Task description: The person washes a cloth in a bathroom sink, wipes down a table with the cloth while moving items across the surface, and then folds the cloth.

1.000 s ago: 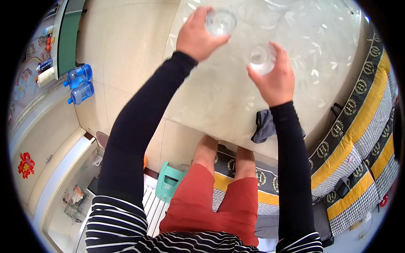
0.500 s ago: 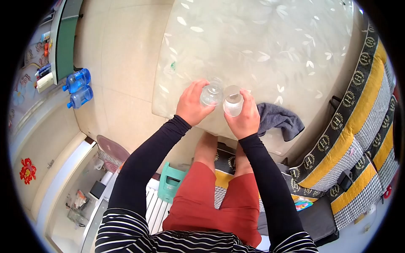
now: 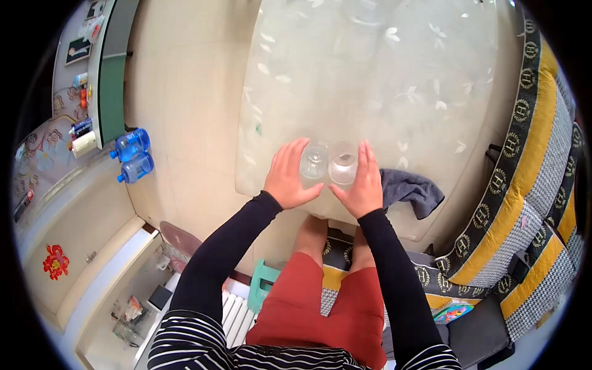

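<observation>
Between left hand [image 3: 288, 179] and right hand [image 3: 364, 185], fingers spread wide, contact unclear, rounded clear glass [image 3: 314, 163], ribbed clear glass [image 3: 343, 171], fuzzy grey cloth [image 3: 412, 192] outside right fingers

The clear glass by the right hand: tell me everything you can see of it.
The clear glass is round and colourless, with fine ribbing and no handle in view. It appears to rest on the leaf-patterned table, close beside the other clear vessel. The right hand is open around its outer and near sides; whether it touches the glass, I cannot tell. Nor can I tell which end is up.
</observation>
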The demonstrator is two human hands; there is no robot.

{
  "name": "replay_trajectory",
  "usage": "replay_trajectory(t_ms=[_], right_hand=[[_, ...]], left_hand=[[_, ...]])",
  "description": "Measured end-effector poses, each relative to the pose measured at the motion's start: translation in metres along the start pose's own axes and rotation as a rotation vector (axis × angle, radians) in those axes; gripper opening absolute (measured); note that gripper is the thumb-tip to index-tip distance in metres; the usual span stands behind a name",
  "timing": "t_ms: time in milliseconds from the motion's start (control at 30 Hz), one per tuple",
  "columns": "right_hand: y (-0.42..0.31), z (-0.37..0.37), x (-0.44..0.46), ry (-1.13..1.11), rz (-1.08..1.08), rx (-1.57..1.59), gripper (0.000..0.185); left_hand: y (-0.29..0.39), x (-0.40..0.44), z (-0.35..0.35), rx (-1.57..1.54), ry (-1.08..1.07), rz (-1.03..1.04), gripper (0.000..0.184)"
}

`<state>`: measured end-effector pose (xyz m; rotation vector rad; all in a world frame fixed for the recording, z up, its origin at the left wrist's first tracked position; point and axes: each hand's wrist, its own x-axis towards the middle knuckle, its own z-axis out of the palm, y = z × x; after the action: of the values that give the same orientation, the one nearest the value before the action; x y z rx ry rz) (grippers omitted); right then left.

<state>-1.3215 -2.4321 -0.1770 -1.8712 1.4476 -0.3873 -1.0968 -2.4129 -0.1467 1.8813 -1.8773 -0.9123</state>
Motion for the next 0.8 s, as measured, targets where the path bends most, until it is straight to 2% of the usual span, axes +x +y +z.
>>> replay_trajectory(t_ms=[67,133,167,233,300,333,400,467,567,700,800], right_hand=[[0.004,-0.021,-0.005,0.025,0.035,0.024,0.114],[0.011,-0.042,-0.013,0.08,0.145,0.017,0.108],[0.019,-0.049,-0.02,0.102,0.207,0.018,0.106],[0.038,-0.058,-0.037,0.141,0.333,-0.012,0.099],[0.054,-0.066,-0.048,0.142,0.472,-0.087,0.091],[0.059,-0.072,-0.05,0.135,0.52,-0.07,0.09],[0.067,-0.081,-0.051,0.149,0.52,-0.115,0.087],[0.069,-0.087,-0.04,0.176,0.478,-0.084,0.084],[0.068,-0.102,-0.007,0.188,0.405,-0.004,0.079],[0.058,-0.109,0.053,0.163,0.366,0.187,0.073],[0.038,-0.115,0.092,0.148,0.36,0.358,0.072]], left_hand=[[0.004,0.015,-0.024,0.015,-0.027,0.047,0.087],[-0.006,0.062,-0.04,0.083,0.118,0.155,0.082],[-0.011,0.096,-0.048,0.09,0.195,0.198,0.079],[0.0,0.177,-0.067,-0.006,0.265,0.088,0.074],[0.0,0.261,-0.079,0.036,0.405,0.152,0.075],[-0.003,0.298,-0.084,0.128,0.406,0.132,0.079],[0.013,0.352,-0.1,0.264,0.3,0.063,0.086],[0.018,0.386,-0.1,0.384,0.23,0.067,0.079],[0.039,0.402,-0.114,0.417,-0.133,-0.117,0.058],[0.035,0.393,-0.101,0.518,-0.155,-0.195,0.029],[0.037,0.363,-0.107,0.431,-0.288,-0.173,0.033]])
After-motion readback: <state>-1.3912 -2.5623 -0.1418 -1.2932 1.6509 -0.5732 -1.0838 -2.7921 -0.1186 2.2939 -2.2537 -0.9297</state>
